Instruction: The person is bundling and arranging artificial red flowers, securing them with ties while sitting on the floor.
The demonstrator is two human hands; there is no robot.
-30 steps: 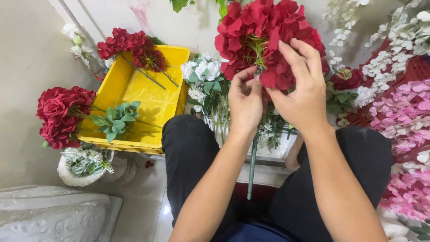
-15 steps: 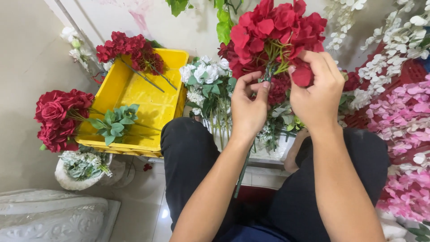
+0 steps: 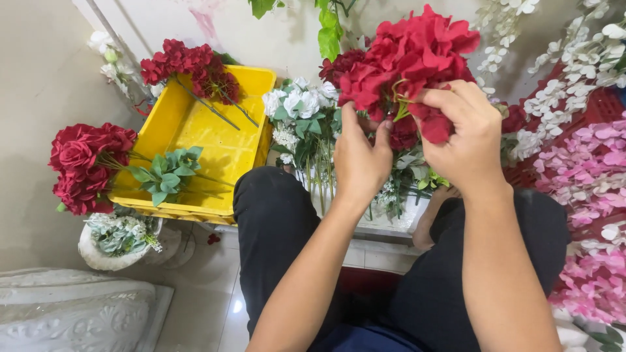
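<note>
The person sits with legs in black trousers and holds a bunch of red flowers (image 3: 407,58) up in front of them. The left hand (image 3: 360,160) grips the bunch from below, with the fingers closed around the stems and the thumb pointing up. The right hand (image 3: 466,137) is closed too, and its fingertips pinch a red petal part (image 3: 433,124) at the lower edge of the bunch. Both hands are close together, almost touching.

The step in hand looks like fixing or pulling at one bloom while the other hand keeps the bunch steady. The next move seems to need a firm hold low on the stems and a small, careful tug or push with the pinching fingers, so the other blooms do not come loose.

To the left is a yellow crate (image 3: 195,130) on the floor. Red roses (image 3: 189,65) lie across its far edge, and another bunch of red roses with green leaves (image 3: 85,163) hangs over its near corner. White flowers (image 3: 297,107) stand just behind the hands. Pink flowers (image 3: 587,189) are piled on the right.
</note>
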